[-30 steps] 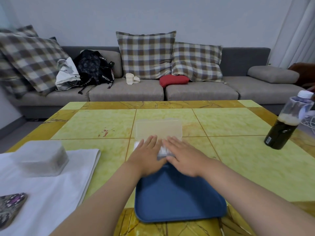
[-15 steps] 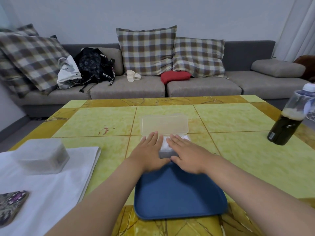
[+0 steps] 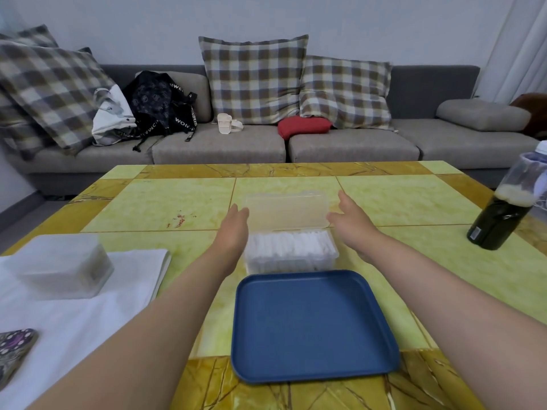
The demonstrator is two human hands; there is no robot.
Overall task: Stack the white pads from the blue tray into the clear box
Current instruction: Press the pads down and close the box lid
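White pads fill the clear box, lid upright; blue tray bare; left hand and right hand flank it, fingers relaxed, grasping nothing

From my feed, the only lettering is on the black backpack on the sofa. White capitals run along its straps, and I make out something like "WOM" but no whole word. The small label low on the dark bottle is too blurred to read.
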